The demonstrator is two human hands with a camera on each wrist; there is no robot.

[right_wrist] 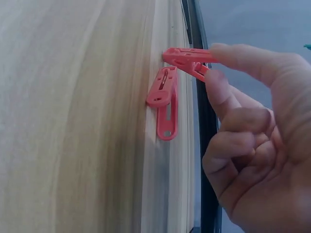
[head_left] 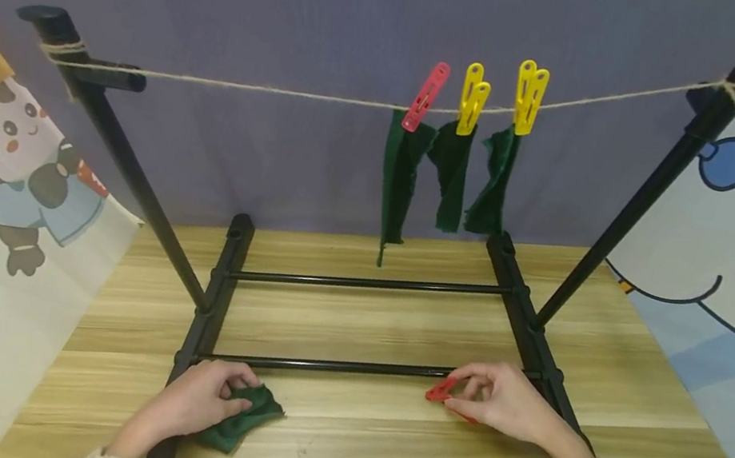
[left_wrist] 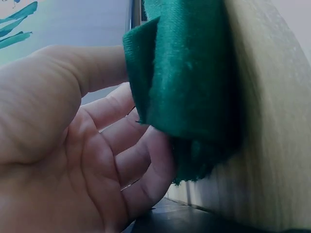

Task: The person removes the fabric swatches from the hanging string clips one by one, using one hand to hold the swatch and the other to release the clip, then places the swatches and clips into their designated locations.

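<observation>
My left hand (head_left: 196,399) pinches a dark green cloth (head_left: 248,421) between thumb and fingers, low over the table at the front left of the black stand. The left wrist view shows the cloth (left_wrist: 194,73) folded over, with a frayed lower edge. Over on the right, my right hand (head_left: 506,402) holds a red clothespin (right_wrist: 187,57) by its handle ends, between thumb and index finger. A second red clothespin (right_wrist: 163,92) lies on the wooden table right beside the held one. In the head view, the fingers partly hide both red clothespins.
A twine line (head_left: 274,91) runs between the two posts of the black stand (head_left: 153,201). Three green cloth strips hang from it, one under a red clothespin (head_left: 426,97), the others under yellow clothespins (head_left: 472,105). Low black crossbars (head_left: 330,367) span the stand's base. Cartoon panels flank the table.
</observation>
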